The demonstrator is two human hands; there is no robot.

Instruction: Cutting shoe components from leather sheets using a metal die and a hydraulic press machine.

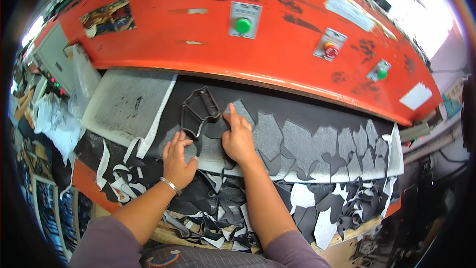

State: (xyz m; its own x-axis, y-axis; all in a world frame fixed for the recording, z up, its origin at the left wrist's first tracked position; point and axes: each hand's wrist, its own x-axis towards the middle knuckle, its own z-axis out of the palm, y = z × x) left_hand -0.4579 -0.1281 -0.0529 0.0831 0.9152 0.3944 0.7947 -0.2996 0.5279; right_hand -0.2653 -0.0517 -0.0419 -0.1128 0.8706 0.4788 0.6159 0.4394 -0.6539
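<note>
A dark metal cutting die [191, 125] with an open, angular outline lies on a black sheet [186, 87] of leather-like material. Angular gaps cut through the sheet show a grey surface [268, 134] beneath. My left hand [178, 161] rests at the near edge of the sheet, just below the die, fingers stretched and thumb apart. To the right of the die, my right hand [239, 138] lies on the sheet with its index finger extended forward, beside a gap. Neither hand shows anything held.
Beyond the sheet stands an orange-red machine beam [198, 34] with a green button [242, 26] and a red knob [330, 50]. A folded-back pale sheet [130, 101] lies left. Black and white scraps [302, 196] pile along the near edge. Plastic bags [59, 124] hang at far left.
</note>
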